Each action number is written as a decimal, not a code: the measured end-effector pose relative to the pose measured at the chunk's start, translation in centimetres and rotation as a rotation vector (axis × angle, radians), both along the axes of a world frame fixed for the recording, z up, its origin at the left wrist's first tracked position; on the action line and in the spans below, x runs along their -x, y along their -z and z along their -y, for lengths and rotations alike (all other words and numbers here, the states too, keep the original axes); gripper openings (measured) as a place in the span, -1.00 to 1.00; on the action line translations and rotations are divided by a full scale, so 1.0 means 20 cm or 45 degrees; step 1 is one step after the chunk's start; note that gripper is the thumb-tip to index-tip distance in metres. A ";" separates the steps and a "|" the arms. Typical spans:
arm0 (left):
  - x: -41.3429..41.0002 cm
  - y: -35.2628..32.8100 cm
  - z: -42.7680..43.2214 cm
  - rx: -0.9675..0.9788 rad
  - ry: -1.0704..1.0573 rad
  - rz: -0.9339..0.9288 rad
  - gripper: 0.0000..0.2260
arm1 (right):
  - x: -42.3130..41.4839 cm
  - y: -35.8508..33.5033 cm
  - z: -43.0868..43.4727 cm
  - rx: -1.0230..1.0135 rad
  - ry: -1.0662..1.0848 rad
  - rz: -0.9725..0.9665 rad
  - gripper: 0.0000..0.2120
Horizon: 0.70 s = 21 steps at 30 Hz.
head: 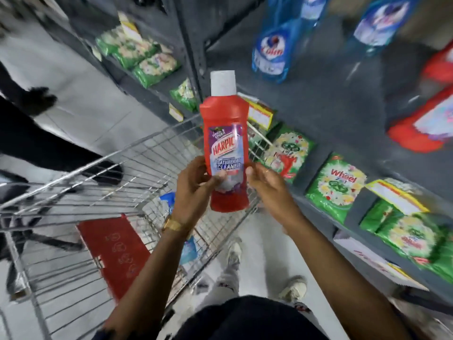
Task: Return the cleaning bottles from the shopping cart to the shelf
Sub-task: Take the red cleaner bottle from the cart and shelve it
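Observation:
A red Harpic bathroom cleaner bottle [225, 141] with a white cap is held upright above the wire shopping cart [103, 182]. My left hand [193, 190] grips its lower left side, thumb on the label. My right hand [267, 182] touches its right side with thumb and fingers. Inside the cart a blue bottle [188, 249] shows partly behind my left arm. The dark grey shelf [326, 94] at the right carries blue Colin bottles [272, 52] and red bottles [424, 123] lying down.
Green Wheel detergent packs [335, 185] fill the lower shelf levels at right and further back. A red child-seat flap [115, 251] lies in the cart. Another person's dark legs [49, 143] stand at the left on the pale floor. My feet are below.

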<state>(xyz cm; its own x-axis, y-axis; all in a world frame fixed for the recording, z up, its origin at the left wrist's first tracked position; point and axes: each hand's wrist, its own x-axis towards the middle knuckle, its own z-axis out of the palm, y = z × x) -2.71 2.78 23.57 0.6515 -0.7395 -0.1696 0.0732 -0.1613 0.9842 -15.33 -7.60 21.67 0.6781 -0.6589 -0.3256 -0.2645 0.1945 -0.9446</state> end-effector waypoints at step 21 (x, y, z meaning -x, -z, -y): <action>1.18 -0.28 0.52 0.140 0.862 -0.134 -0.79 | 1.43 -0.29 0.10 -0.020 0.773 0.298 -0.69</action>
